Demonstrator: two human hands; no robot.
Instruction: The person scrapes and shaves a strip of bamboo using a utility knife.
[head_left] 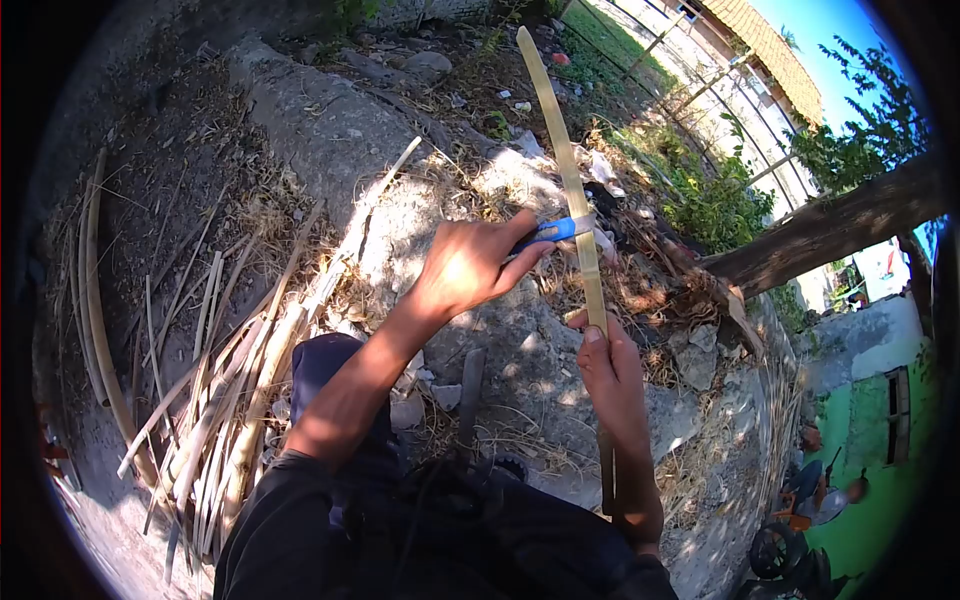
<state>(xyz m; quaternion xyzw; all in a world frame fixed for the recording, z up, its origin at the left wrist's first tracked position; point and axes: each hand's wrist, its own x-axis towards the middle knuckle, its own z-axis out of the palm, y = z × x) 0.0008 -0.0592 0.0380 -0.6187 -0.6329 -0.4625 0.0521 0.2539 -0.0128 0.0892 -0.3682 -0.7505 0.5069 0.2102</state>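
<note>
Bamboo, plastic and rough ground

The long strip (570, 170) is pale yellow split bamboo, smooth and faintly glossy in the sun. The knife (548, 232) has a blue plastic handle with a matt look. The heaped slats (215, 400) are dry, fibrous bamboo, dull and splintery. The ground (330, 130) is coarse, cracked concrete, dusty and strewn with straw.

A long, thin, pale yellow-green bamboo strip (570, 170) runs from six o'clock up toward twelve, leaning slightly left at its top. A small blue-handled knife (550, 232) lies crosswise against the strip's left edge near its middle.
</note>
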